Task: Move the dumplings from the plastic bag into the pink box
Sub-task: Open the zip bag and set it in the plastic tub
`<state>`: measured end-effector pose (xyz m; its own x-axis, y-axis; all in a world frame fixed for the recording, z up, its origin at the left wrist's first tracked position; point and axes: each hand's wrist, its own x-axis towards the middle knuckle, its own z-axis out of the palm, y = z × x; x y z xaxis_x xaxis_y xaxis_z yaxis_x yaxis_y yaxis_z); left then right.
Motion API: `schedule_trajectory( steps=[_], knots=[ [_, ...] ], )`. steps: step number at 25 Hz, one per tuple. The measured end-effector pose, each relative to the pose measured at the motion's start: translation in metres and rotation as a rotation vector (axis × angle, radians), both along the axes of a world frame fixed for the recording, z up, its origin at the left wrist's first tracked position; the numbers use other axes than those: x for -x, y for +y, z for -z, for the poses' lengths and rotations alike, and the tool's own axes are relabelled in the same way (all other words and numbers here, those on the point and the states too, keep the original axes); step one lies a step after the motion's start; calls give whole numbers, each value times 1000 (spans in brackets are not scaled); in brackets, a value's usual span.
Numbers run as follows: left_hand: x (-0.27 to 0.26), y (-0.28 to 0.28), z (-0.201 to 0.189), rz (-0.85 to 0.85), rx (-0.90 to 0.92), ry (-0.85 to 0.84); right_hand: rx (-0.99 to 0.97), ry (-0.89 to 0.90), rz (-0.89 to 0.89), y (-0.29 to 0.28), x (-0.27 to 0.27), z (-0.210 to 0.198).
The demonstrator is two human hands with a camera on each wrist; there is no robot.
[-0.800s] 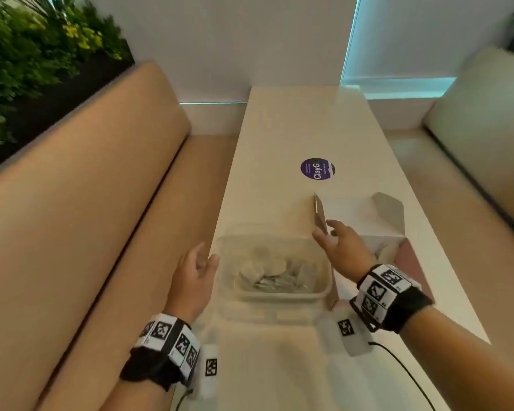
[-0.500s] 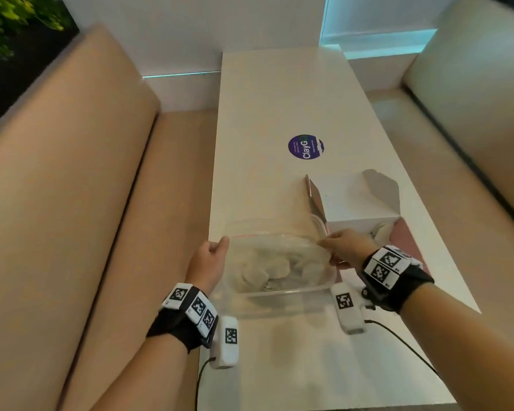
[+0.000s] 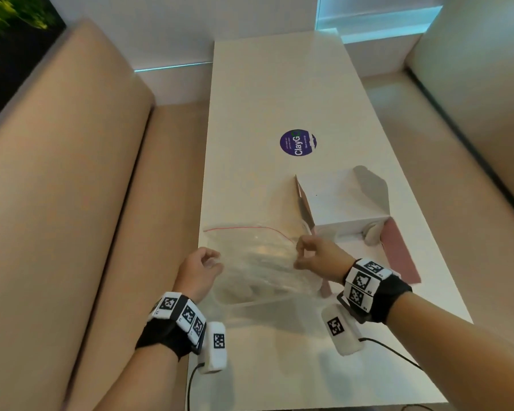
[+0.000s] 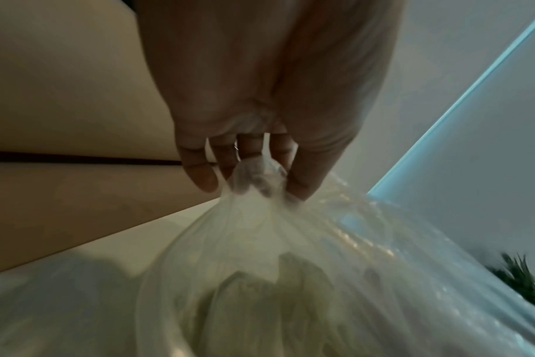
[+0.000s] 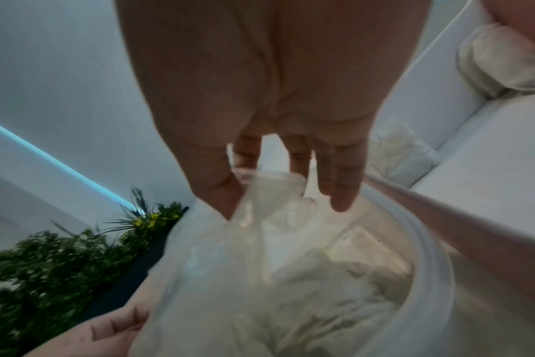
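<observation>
Head view: left hand (image 3: 201,269) and right hand (image 3: 318,256) each pinch a side of the bag (image 3: 258,262), raised off the desk (image 3: 279,84) beside the box (image 3: 347,203). Dumplings (image 5: 315,289) sit low inside. Advise holding both grips firm and tipping the mouth squarely over the box.

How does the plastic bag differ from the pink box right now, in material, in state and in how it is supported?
The plastic bag is clear and soft; the pink box is opaque, stiff card. The left hand and the right hand each pinch a side of the bag and hold it up; the box rests untouched on the table. The bag's red-lined top looks shut; the box stands open. Both hold pale dumplings.
</observation>
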<state>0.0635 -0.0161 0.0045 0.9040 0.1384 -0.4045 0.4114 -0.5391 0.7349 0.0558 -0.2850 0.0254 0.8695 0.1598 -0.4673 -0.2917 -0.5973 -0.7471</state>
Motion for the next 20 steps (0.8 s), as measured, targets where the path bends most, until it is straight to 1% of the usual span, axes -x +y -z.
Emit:
schedule_trajectory(
  steps=[3,4,6,7,8,10,11,12,14,15,16,17,19,20],
  knots=[
    [9,-3,-9,-85,97,-151,-319,-14,147,-6,1,-16],
    [11,-3,-11,-103,115,-186,-380,-17,159,-7,1,-23],
    [15,-6,-18,-134,136,-230,-421,-5,73,-10,0,-36],
    [18,-7,-21,-145,138,-246,-384,-10,0,-11,0,-42],
    [21,-10,-27,-155,129,-265,-300,-41,-75,-11,0,-47],
    [26,-10,-40,-172,162,-319,-40,-208,-202,-9,0,-56],
    [26,-10,-48,-181,226,-333,39,-304,-239,-9,-1,-58],
    [23,-6,-55,-182,313,-329,59,-383,-269,-8,0,-62],
    [9,-2,-69,-131,514,-303,42,-459,-317,-6,-1,-65],
    [0,-2,-78,-74,561,-306,46,-471,-332,-6,-2,-67],
    [-7,-4,-85,-21,566,-329,65,-465,-338,-5,-3,-69],
    [-14,-7,-93,14,529,-370,91,-447,-338,-5,-3,-71],
    [-22,-15,-104,8,456,-494,118,-361,-326,-9,-4,-80],
    [-23,-16,-106,-13,451,-540,77,-296,-320,-12,-5,-87]
  ],
)
